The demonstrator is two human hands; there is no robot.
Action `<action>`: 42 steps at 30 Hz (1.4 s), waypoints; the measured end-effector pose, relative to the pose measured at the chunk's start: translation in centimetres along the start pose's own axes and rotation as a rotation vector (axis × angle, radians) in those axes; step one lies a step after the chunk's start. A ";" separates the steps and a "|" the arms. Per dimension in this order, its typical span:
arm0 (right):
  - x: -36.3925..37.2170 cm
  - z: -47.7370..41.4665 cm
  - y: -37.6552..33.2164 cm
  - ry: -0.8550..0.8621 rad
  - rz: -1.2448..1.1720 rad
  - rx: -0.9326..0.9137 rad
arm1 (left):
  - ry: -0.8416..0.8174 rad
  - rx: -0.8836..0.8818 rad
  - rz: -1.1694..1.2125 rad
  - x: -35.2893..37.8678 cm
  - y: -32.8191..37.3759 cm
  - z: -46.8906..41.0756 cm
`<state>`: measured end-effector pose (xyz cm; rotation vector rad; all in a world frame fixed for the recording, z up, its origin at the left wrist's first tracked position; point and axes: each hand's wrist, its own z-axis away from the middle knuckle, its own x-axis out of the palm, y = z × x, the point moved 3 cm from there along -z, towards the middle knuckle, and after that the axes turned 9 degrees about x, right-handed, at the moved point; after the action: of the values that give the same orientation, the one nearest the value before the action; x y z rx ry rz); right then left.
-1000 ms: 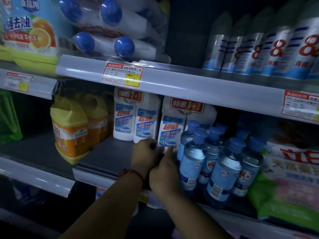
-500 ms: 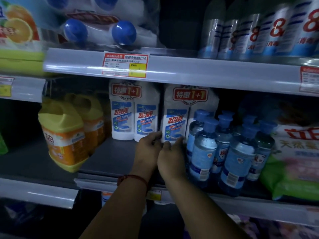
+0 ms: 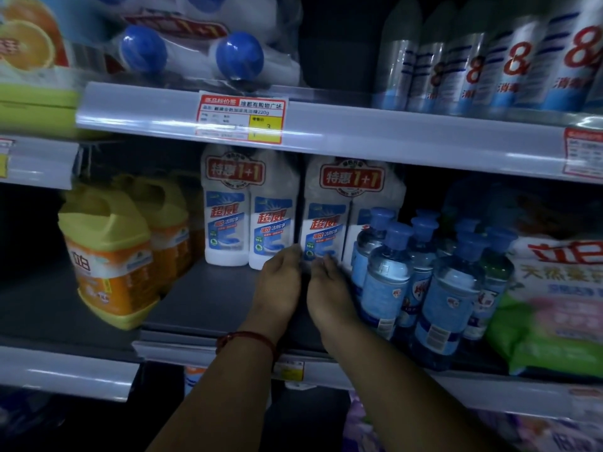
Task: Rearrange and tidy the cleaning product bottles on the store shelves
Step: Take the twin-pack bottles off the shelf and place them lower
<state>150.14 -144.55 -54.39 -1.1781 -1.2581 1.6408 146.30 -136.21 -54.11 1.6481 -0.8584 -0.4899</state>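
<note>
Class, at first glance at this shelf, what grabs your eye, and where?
The left hand and right hand reach side by side, mid-shelf, to the white twin-packs with red 1+1 badges. Blue-capped bottles crowd to their right; yellow-orange jugs stand to their left.

White twin-pack bottles (image 3: 326, 220) carry red-and-blue labels, beside blue-capped clear bottles (image 3: 386, 275) and yellow-orange jugs (image 3: 107, 256).
</note>
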 end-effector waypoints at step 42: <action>-10.7 17.4 -31.2 0.022 0.641 -1.028 | 0.183 0.607 -1.412 -12.1 38.1 8.2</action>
<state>137.58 -151.94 -20.04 -2.3978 -1.9221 1.3349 122.10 -135.32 -21.25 2.6694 0.5177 -1.0441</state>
